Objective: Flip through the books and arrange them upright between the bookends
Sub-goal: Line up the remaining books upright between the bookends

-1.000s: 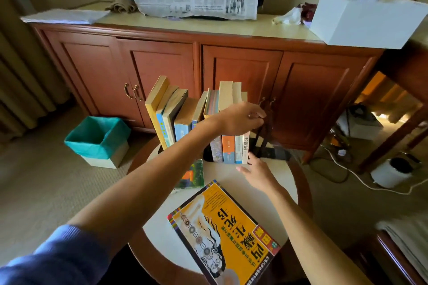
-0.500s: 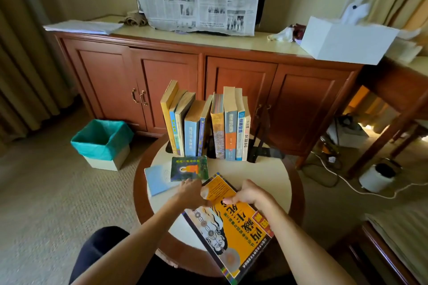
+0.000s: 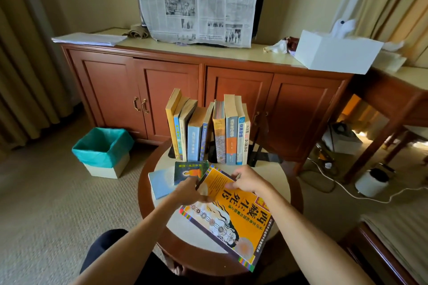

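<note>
While the orange book (image 3: 231, 217) lies flat on the near half of the round table (image 3: 273, 183), its far end is taken up by both hands: the left hand (image 3: 192, 192) is curled at the book's far left corner, where the cover appears to be lifted, and the right hand (image 3: 247, 180) is closed on the far edge, fingers pinching the cover. A second ago the left hand was pressed against the standing row (image 3: 208, 129) and the right hand was held open just before it; both are now withdrawn from the row and brought to this book, so the shelving of the last volume is judged complete and the flipping of the next one begun. The row is left upright, the left group leaning slightly, with the black bookend (image 3: 259, 152) at its right. Two small books, a green one (image 3: 187, 169) and a blue one (image 3: 161, 181), are still left flat beside the left hand.
</note>
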The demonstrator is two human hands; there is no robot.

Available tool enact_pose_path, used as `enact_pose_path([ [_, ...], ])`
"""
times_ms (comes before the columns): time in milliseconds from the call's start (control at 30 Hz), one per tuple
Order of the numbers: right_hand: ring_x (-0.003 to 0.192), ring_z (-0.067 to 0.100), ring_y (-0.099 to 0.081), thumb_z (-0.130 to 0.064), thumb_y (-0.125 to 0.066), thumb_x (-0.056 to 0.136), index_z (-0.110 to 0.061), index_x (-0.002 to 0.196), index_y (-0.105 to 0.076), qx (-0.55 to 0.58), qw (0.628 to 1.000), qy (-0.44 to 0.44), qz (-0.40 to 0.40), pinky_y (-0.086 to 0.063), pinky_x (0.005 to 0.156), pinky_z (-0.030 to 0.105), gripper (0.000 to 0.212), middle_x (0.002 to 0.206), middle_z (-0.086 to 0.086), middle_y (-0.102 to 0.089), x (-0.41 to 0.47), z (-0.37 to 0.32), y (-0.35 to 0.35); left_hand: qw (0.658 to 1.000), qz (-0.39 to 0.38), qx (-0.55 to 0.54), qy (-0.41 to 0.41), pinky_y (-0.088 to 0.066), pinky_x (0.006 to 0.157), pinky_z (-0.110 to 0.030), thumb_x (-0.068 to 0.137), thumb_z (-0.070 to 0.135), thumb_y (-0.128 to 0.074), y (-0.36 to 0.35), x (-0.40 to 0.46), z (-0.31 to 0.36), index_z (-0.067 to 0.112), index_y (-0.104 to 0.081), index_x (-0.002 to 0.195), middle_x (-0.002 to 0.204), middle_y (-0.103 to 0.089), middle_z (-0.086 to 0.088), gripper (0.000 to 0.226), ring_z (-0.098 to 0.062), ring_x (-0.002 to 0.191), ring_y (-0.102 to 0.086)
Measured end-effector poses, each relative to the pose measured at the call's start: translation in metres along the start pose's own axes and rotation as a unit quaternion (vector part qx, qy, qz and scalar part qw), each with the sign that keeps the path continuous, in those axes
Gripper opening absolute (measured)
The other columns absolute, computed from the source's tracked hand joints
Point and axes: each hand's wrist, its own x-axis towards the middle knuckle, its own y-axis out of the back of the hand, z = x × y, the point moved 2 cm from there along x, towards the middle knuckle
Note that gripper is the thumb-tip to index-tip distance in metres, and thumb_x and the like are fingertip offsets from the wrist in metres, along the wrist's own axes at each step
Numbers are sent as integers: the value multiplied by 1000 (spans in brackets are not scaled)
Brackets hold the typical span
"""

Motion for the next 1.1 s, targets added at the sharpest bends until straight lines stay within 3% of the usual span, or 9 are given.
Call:
enact_pose_path([
  [100,93,21,-60,-21,-78,85,0,113,-67,-2,999,-26,25,-49,88,38,36,112,15,-67,5,8,-1,1000,8,20,23,-48,63,-16,80,44,-86,-11,-1,4,8,-57,119,97,-62,2,60,-13,82,-59],
  [233,98,23,-67,-10,-73,85,-6,110,-64,76,988,-20,130,-56,92,42,27,112,13,-68,24,12,16,999,1,27,35,-60,72,-31,81,52,-81,-20,6,-1,5,-64,118,101,-72,-4,62,-16,76,-61],
  [400,123,26,-59,-10,-72,89,-12,148,-33,191,957,1,216,-55,92,38,70,141,10,-55,40,-9,60,999,7,40,23,-44,53,-13,85,48,-79,-25,13,1,8,-65,121,102,-69,-1,55,-12,76,-60],
  [500,127,24,-56,-17,-76,86,-21,157,-15,186,959,18,213,-50,102,49,94,145,4,-53,59,-14,74,998,25,49,13,-44,64,-14,84,52,-79,-30,17,-1,10,-63,125,111,-60,-1,61,-14,96,-56],
  [600,104,17,-66,-19,-77,85,-19,145,-41,195,957,17,212,-57,88,39,69,127,4,-66,76,-15,73,993,45,109,2,-44,87,-27,76,63,-79,-33,18,-3,12,-69,119,120,-54,-5,68,-19,108,-46],
  [700,87,20,-68,-21,-67,92,-11,118,-64,157,955,-26,251,-59,69,30,28,115,9,-70,77,-10,67,992,26,127,5,-47,76,-29,76,60,-79,-34,16,2,1,-66,98,103,-60,-5,64,-17,88,-52],
  [833,78,20,-69,-20,-66,90,-5,110,-68,127,953,-21,275,-48,49,20,25,108,10,-72,74,-10,67,984,6,176,-10,-36,61,-21,84,57,-75,-18,11,18,4,-58,94,88,-54,-1,56,-11,71,-44],
  [967,86,23,-70,-26,-61,88,-11,118,-59,166,950,-66,257,-60,70,34,34,109,7,-71,69,-14,66,982,71,165,-61,-53,74,-31,94,45,-70,34,21,53,8,-66,118,111,-70,-7,44,-21,95,-67],
  [1100,96,26,-68,-29,-57,98,-17,131,-51,211,950,-31,226,-58,86,44,36,117,9,-68,60,-22,62,961,174,143,-161,-59,88,-43,99,27,-67,92,32,88,8,-71,116,116,-72,-12,26,-27,102,-69],
])
